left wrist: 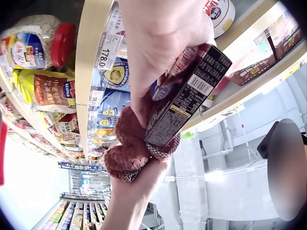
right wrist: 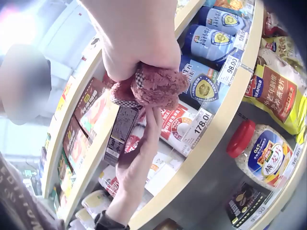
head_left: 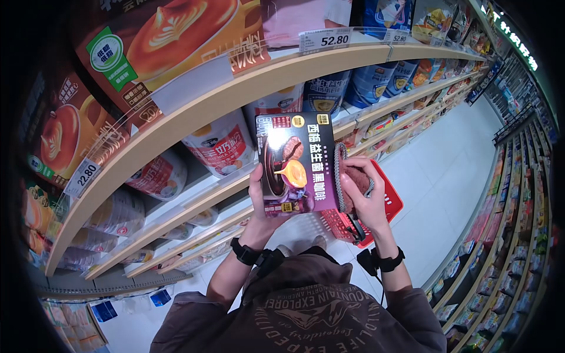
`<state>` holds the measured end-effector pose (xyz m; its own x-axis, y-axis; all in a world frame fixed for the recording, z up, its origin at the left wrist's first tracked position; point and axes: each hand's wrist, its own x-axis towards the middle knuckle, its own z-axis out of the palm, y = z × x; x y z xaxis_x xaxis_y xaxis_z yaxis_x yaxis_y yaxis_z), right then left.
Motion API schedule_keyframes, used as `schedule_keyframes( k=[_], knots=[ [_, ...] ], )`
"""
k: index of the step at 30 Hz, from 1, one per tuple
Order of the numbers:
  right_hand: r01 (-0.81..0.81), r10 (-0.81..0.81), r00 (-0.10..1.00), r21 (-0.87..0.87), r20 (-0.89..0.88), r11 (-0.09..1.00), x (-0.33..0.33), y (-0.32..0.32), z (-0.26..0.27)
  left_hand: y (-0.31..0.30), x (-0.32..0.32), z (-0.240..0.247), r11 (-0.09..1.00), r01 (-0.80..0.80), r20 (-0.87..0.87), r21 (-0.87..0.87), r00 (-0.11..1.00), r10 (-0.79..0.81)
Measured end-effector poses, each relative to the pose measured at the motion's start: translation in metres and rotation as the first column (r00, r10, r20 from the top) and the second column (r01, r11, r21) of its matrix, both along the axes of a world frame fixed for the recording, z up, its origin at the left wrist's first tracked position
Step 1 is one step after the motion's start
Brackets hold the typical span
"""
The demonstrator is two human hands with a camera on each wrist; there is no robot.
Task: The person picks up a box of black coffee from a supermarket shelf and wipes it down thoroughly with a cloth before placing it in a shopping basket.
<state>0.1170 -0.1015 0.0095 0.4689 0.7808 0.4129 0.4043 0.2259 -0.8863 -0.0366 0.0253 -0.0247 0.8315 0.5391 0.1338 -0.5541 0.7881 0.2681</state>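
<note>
I hold a dark purple box [head_left: 297, 162] upright in front of the shelves, its printed front facing me. My left hand [head_left: 259, 191] grips its left and lower edge, thumb on the front. My right hand [head_left: 362, 188] clutches a reddish-brown fluffy cloth [head_left: 352, 179] with checked trim against the box's right edge. In the left wrist view the left hand [left wrist: 163, 33] wraps the box [left wrist: 187, 96], with the cloth [left wrist: 127, 143] bunched below it. In the right wrist view the right hand [right wrist: 134, 38] squeezes the cloth [right wrist: 153, 86] beside the box [right wrist: 120, 134].
Curved wooden shelves [head_left: 194, 112] on the left carry tins [head_left: 220, 147], bags and price tags [head_left: 325, 39]. A red shopping basket [head_left: 388, 203] hangs below my right hand. The white aisle floor [head_left: 447, 176] runs ahead, and another shelf row [head_left: 512, 235] lines its right side.
</note>
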Motion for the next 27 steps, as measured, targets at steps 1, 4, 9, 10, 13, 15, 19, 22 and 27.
schedule_keyframes(
  k=[1,4,9,10,13,15,19,22,27],
  knots=[
    [0.002,0.003,0.983,0.026,-0.186,1.000,0.000,-0.001,0.000,0.000,0.001,0.002,1.000,-0.022,-0.082,0.022,0.996,0.024],
    [-0.040,0.070,0.925,0.088,-0.373,0.995,0.007,-0.004,-0.002,0.007,0.000,-0.010,0.989,0.049,-0.314,0.143,0.949,-0.002],
    [-0.063,0.078,0.989,0.114,-0.125,0.991,-0.002,-0.004,0.014,0.004,0.009,-0.019,0.934,0.046,-0.385,0.354,0.918,0.100],
    [-0.076,0.078,0.997,0.114,-0.010,0.991,-0.004,-0.004,0.016,0.007,0.010,-0.023,0.930,0.072,-0.390,0.360,0.917,0.080],
    [-0.109,0.087,0.967,0.081,0.240,0.991,-0.014,-0.005,0.026,0.005,0.012,-0.021,0.933,0.081,-0.424,0.351,0.902,0.081],
    [-0.134,0.096,0.929,0.084,0.358,0.987,-0.017,-0.005,0.032,0.006,0.012,-0.024,0.930,0.094,-0.427,0.357,0.901,0.073],
    [-0.047,-0.002,0.894,0.099,0.448,0.994,-0.006,0.005,0.050,0.004,0.010,-0.027,0.889,0.096,-0.455,0.449,0.880,0.135],
    [0.045,-0.123,0.888,0.182,0.442,0.982,0.007,0.020,0.062,0.002,0.005,-0.023,0.881,0.166,-0.483,0.443,0.872,0.079],
    [0.045,-0.134,0.818,0.170,0.560,0.984,-0.006,0.021,0.062,0.001,0.004,-0.027,0.902,0.101,-0.519,0.419,0.842,0.147]
  ],
)
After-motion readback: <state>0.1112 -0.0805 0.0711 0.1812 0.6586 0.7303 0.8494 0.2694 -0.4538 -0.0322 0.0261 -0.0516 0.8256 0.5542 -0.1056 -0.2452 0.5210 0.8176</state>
